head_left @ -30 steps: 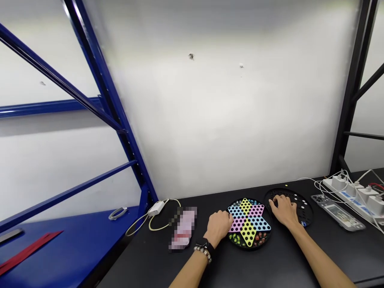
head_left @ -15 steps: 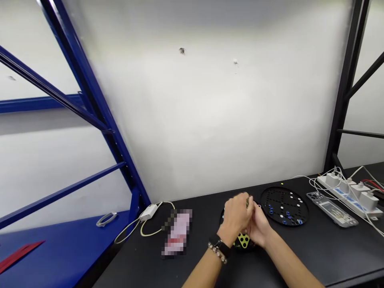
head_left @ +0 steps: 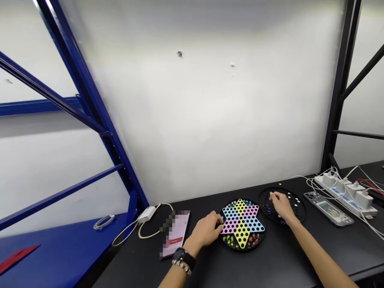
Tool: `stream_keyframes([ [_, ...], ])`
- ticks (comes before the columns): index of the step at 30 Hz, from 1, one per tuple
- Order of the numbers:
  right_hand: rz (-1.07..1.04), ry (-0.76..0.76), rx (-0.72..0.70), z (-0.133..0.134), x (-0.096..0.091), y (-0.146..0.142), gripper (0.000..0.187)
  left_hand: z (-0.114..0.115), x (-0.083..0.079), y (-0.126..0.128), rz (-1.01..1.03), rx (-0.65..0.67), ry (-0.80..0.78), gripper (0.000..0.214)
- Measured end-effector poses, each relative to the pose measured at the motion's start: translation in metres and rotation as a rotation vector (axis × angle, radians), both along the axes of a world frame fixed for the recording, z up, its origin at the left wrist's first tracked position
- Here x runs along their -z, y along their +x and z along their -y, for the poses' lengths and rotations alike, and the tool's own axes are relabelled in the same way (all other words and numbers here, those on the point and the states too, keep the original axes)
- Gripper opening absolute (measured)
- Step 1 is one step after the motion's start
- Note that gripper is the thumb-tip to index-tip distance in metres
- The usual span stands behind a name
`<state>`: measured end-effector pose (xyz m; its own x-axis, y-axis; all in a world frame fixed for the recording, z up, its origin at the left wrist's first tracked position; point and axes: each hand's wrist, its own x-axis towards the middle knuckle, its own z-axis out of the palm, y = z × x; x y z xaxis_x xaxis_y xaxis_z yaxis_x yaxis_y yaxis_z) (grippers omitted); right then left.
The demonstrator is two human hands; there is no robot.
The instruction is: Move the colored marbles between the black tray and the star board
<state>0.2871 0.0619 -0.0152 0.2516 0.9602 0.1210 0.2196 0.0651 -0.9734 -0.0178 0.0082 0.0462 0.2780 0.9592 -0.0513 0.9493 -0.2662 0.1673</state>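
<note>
White wall (head_left: pixel 201 120) fills the bkgd, well beyond the star board (head_left: pixel 240 224). Blue metal frame (head_left: pixel 131 174) leans up far L of the board. Black table (head_left: pixel 135 260) sits under the board; blue table (head_left: pixel 72 250) is farther off L. Power strip (head_left: pixel 346 200) w/ white plugs & cables lies well R of the board.

The board itself is round, black-rimmed, flat on the black table, w/ a six-point star in yellow, pink & blue, full of holes. Being round, no long axis; the star's yellow points run near-to-far, away from the person.

Black round tray (head_left: pixel 296 213) lies flat just R of the board & a bit farther off. Grey phone-like device (head_left: pixel 333 210) is R of the tray, farther R of the board. Pink-screened phone (head_left: pixel 180 232), partly pixelated, is L of the board.

L hand (head_left: pixel 208 228) is nearer the board: board lies directly R of its fingertips, at the L rim; fingers loosely bent, can't tell if touching or holding anything. R hand (head_left: pixel 282 206) is R of the board, over the tray, fingers bunched; contents hidden, can't tell.

Smallest: yellow-green pieces (head_left: pixel 230 240) & red pieces (head_left: pixel 255 240) in the board's near pockets; blue pieces (head_left: pixel 269 209) in the tray, R of the board.
</note>
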Motion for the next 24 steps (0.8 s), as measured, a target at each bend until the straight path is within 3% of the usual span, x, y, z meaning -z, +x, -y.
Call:
stream_keyframes([
  [2, 0.19, 0.013, -0.007, -0.005, 0.007, 0.018, 0.032, -0.002, 0.006, -0.013, -0.012, -0.003, -0.024, 0.018],
  [5, 0.28, 0.02, -0.008, -0.008, 0.019, 0.03, 0.036, -0.005, 0.009, -0.017, -0.021, 0.01, -0.049, 0.019],
  [10, 0.007, 0.036, 0.085, -0.014, 0.029, 0.04, 0.052, -0.013, 0.005, -0.014, -0.026, 0.023, -0.049, 0.014],
  [14, -0.078, 0.016, 0.165, -0.016, 0.025, 0.048, 0.056, -0.017, 0.0, 0.0, 0.032, 0.012, 0.036, 0.026],
  [18, 0.015, 0.026, 0.214, -0.009, 0.017, 0.046, 0.056, -0.02, -0.001, 0.052, 0.127, 0.096, 0.108, 0.026],
  [20, 0.09, 0.05, 0.232, -0.005, 0.013, 0.043, 0.054, -0.024, 0.004, 0.09, 0.156, 0.21, 0.152, 0.023],
  [24, 0.193, 0.066, 0.23, 0.001, 0.01, 0.039, 0.052, -0.032, 0.017, 0.153, 0.156, 0.282, 0.161, 0.018],
])
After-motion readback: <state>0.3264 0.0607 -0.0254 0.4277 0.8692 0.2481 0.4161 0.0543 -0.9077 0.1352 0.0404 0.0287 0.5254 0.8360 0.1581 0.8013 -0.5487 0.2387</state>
